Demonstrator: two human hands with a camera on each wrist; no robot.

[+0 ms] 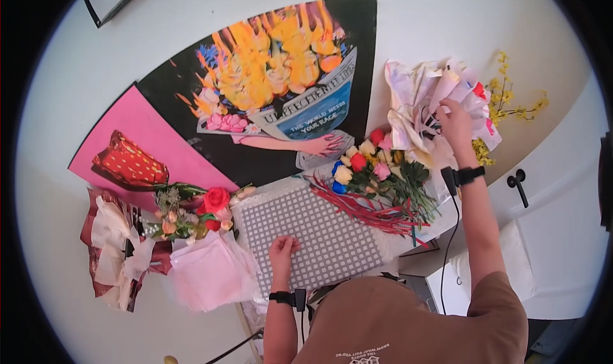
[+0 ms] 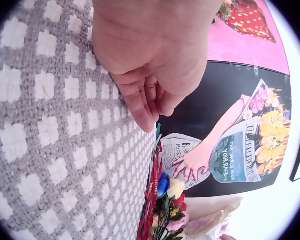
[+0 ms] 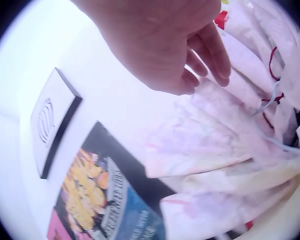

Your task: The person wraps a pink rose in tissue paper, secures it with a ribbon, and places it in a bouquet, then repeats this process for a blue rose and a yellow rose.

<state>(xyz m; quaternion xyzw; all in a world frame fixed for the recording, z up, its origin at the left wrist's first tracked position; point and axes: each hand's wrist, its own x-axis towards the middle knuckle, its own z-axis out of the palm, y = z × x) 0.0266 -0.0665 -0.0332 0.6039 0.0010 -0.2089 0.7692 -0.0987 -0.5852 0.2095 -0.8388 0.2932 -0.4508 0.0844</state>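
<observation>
On the right, my right hand (image 1: 456, 126) reaches to a bunch of pale pinkish-white wrapping paper (image 1: 408, 102) that stands against the wall. In the right wrist view, its loosely bent fingers (image 3: 212, 52) overlap the paper's upper edge, with space between thumb and fingers. Dark red and pale blue ties (image 3: 277, 97) cross the gathered paper. My left hand (image 1: 281, 252) is low over the grey-and-white checked cloth (image 1: 319, 230), fingers loosely curled with nothing in them. Red ribbons (image 1: 357, 204) lie at the cloth's far right side, beside the left hand in its wrist view.
Artificial roses (image 1: 367, 163) with green stems lie right of the cloth. Pink sheets (image 1: 207, 271), a red rose (image 1: 216, 200) and a dark red wrapped bundle (image 1: 105, 252) are on the left. A bouquet poster (image 1: 281, 77) covers the wall; yellow blossom sprigs (image 1: 511, 102) stand behind the paper.
</observation>
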